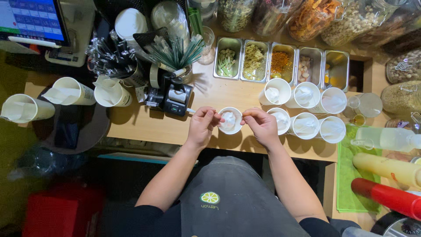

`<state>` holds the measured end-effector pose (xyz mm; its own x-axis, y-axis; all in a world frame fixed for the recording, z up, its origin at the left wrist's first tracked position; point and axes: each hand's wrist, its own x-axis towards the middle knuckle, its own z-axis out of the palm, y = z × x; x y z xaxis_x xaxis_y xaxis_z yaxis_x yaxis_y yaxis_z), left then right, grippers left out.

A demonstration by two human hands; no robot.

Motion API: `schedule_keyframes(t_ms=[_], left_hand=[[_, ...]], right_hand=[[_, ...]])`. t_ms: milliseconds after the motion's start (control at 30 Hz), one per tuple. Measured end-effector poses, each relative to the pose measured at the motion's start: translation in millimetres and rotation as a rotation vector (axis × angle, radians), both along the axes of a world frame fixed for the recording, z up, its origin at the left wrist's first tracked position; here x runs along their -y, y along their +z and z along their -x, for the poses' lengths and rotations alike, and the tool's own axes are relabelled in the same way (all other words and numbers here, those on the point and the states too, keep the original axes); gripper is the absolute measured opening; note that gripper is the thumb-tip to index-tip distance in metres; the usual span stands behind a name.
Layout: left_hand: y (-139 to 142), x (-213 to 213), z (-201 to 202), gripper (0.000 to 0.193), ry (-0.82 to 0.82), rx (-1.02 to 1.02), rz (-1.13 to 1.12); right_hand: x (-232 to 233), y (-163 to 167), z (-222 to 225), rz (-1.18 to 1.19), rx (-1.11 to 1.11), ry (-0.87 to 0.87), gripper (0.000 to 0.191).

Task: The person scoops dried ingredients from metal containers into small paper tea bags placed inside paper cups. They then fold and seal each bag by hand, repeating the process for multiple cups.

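White paper cup (230, 120) with a thin white liner bag tucked inside sits at the near edge of the pale wooden counter (219, 94), between my two hands; my left hand (202, 125) pinches the liner at the cup's left rim, fingers narrowed onto it, and my right hand (262, 124) pinches the right rim the same way; I judge the step is seating the liner, so to do it well I would keep both pinches level, pull the film evenly outward over the lip, and not tip the cup off the counter's edge. Just to the right stand five more lined white cups (305, 109) in two rows, close together; a green cloth (348, 175) and a red-and-cream squeeze bottle (388, 197) lie further right. Left of the cup sits a small black label dispenser (173, 98); beyond it three lined cups (70, 92) lie tilted. Farther back, a row of steel ingredient trays (283, 59), a holder of dark and green straws (175, 52), and large glass jars (315, 15) of dried goods.
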<state>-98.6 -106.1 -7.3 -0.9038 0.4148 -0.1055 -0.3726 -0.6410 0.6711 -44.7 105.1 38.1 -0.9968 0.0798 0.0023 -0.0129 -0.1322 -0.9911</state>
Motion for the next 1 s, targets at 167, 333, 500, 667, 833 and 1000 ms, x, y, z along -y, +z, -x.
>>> schedule_keyframes(t_ms=[167,333,500,667,833,1000], left_hand=[[15,-3,-10,0.017,-0.113,-0.314,0.304],[25,-11,2,0.03,-0.286,-0.432,0.373],[8,-9,12,0.017,-0.325,-0.337,0.427],[7,-11,11,0.008,-0.211,-0.526,0.564],[19,-8,15,0.014,-0.045,-1.036,0.748],[16,-8,18,0.01,0.051,-0.744,0.701]], right_hand=[[9,21,-4,-0.487,-0.137,0.235,0.02],[3,29,11,-0.482,-0.045,0.289,0.013],[-21,29,18,-0.351,-0.016,0.37,0.021],[-29,26,28,-0.362,-0.016,0.364,0.024],[-13,12,44,-0.476,0.332,0.128,0.022],[-17,8,42,-0.28,0.317,0.426,0.017]])
